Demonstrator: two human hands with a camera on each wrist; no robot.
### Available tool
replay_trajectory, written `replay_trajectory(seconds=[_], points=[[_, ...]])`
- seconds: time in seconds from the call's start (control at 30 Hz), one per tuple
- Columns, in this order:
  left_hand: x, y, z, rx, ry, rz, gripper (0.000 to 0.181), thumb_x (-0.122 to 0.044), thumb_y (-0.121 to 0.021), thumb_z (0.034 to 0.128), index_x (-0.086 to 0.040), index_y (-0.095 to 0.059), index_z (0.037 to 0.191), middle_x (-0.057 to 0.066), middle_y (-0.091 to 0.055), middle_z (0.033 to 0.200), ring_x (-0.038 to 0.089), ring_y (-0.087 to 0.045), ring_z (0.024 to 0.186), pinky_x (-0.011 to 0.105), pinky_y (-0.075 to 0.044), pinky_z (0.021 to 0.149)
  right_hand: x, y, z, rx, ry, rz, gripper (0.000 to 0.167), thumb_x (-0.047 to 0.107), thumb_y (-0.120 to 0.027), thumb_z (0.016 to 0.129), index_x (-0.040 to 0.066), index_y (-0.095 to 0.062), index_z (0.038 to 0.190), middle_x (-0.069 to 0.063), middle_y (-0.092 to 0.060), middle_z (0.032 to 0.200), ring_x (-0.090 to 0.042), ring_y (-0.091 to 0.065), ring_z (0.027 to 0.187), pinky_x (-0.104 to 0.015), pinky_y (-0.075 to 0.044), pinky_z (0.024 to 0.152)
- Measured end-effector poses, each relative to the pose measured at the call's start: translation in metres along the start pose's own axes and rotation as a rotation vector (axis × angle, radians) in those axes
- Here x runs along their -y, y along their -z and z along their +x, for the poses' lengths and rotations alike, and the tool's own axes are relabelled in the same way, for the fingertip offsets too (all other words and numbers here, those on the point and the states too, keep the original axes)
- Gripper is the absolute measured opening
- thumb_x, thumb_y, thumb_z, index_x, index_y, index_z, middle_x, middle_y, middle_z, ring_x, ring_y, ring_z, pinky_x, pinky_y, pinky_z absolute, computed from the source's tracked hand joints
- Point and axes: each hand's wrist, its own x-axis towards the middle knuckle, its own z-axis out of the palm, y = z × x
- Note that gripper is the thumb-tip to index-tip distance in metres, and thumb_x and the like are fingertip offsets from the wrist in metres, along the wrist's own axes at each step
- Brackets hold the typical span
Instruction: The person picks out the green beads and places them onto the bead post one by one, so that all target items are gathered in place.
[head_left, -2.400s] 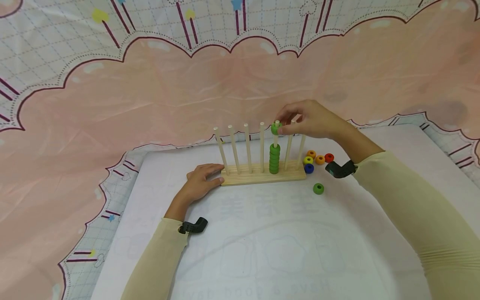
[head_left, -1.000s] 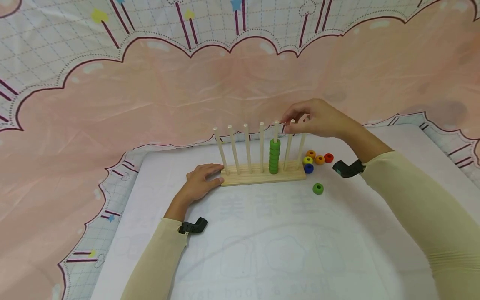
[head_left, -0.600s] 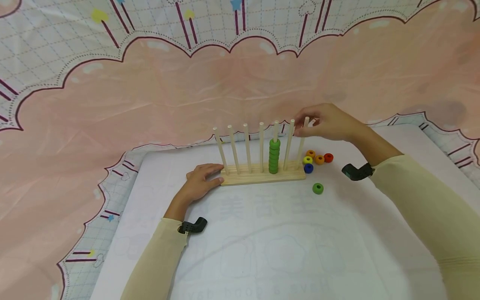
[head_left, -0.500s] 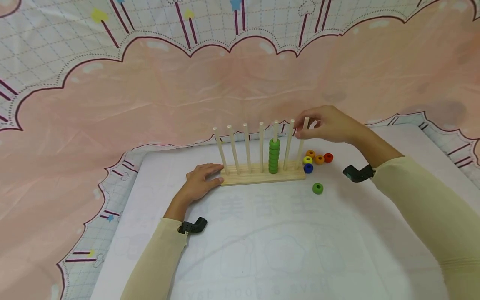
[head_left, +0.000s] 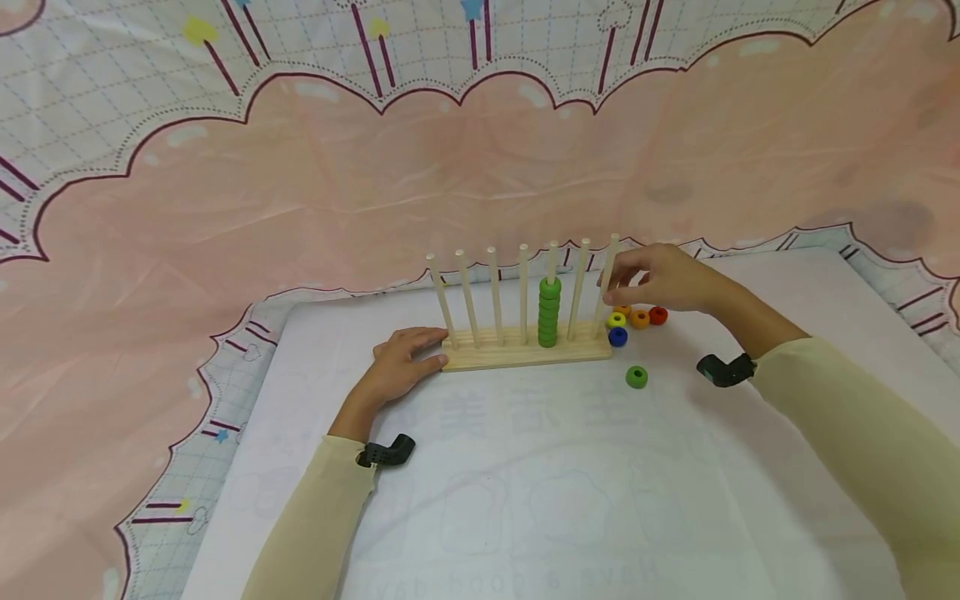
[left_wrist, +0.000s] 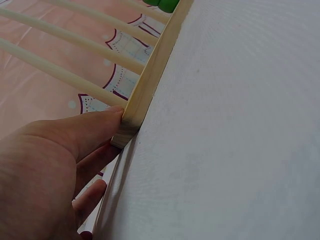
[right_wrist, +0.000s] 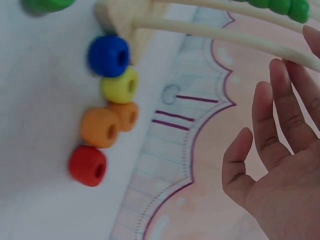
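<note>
A wooden peg stand (head_left: 525, 356) with a row of several upright pegs sits on the white tabletop. Green beads (head_left: 548, 312) are stacked on one peg, right of the middle; its top sticks out above them. My left hand (head_left: 401, 365) grips the left end of the base, thumb at the front, as the left wrist view (left_wrist: 120, 127) also has it. Beside the rightmost peg is my right hand (head_left: 663, 279), its fingers loosely bent and holding no bead. Whether a fingertip touches that peg I cannot tell. The right wrist view shows those fingers (right_wrist: 280, 115) spread near the peg.
Right of the stand lie a blue bead (head_left: 618, 337), a yellow bead (head_left: 617, 320), two orange beads (head_left: 640, 319) and a red bead (head_left: 658, 316). A loose green bead (head_left: 637, 377) lies nearer the front. Patterned cloth (head_left: 480, 167) hangs behind the table.
The top green bead, earlier pinched by my right hand near the peg's tip, now rests on the stack. My right hand has let go, moved right and lowered. The left hand stays put.
</note>
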Motion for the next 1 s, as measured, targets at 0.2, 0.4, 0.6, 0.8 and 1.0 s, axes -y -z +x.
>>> replay_trajectory(seconds=[0.2, 0.4, 0.6, 0.8, 1.0], points=[[-0.002, 0.000, 0.000, 0.000, 0.002, 0.004, 0.050, -0.039, -0.067, 0.0987, -0.020, -0.059, 0.145, 0.004, -0.055, 0.152, 0.031, -0.037, 0.146, 0.058, -0.015, 0.108, -0.015, -0.006, -0.007, 0.015, -0.013, 0.004, 0.029, 0.035, -0.075, 0.093, 0.018, -0.072, 0.116, 0.001, -0.071, 0.104, -0.019, -0.061, 0.104, -0.043, -0.052, 0.095], [-0.002, 0.000, -0.001, -0.002, 0.010, 0.016, 0.051, -0.039, -0.067, 0.0985, -0.021, -0.059, 0.145, 0.004, -0.054, 0.153, 0.031, -0.036, 0.146, 0.058, -0.016, 0.108, -0.030, -0.013, -0.014, 0.037, 0.024, 0.019, 0.023, 0.028, -0.074, 0.094, 0.017, -0.075, 0.114, 0.002, -0.072, 0.105, -0.018, -0.061, 0.103, -0.038, -0.049, 0.090], [-0.002, 0.000, -0.001, 0.000, 0.019, 0.024, 0.052, -0.040, -0.067, 0.0983, -0.021, -0.058, 0.146, 0.005, -0.054, 0.153, 0.032, -0.035, 0.147, 0.058, -0.016, 0.109, -0.040, -0.021, -0.021, 0.084, 0.009, 0.036, 0.030, 0.036, -0.077, 0.092, 0.015, -0.074, 0.114, 0.000, -0.070, 0.102, -0.020, -0.059, 0.101, -0.033, -0.051, 0.088], [-0.002, 0.000, -0.001, 0.000, 0.013, 0.024, 0.051, -0.040, -0.066, 0.0990, -0.021, -0.058, 0.146, 0.004, -0.054, 0.153, 0.031, -0.036, 0.147, 0.059, -0.015, 0.109, -0.046, -0.030, -0.031, 0.115, -0.007, 0.057, 0.029, 0.035, -0.079, 0.090, 0.017, -0.075, 0.113, 0.000, -0.069, 0.102, -0.021, -0.056, 0.102, -0.033, -0.050, 0.083], [-0.002, 0.000, -0.001, 0.002, 0.011, 0.020, 0.050, -0.039, -0.066, 0.0995, -0.021, -0.059, 0.146, 0.003, -0.054, 0.153, 0.030, -0.036, 0.147, 0.058, -0.016, 0.109, -0.052, -0.035, -0.039, 0.161, 0.028, 0.059, 0.024, 0.030, -0.078, 0.092, 0.016, -0.075, 0.112, 0.001, -0.070, 0.099, -0.021, -0.059, 0.099, -0.032, -0.052, 0.086]])
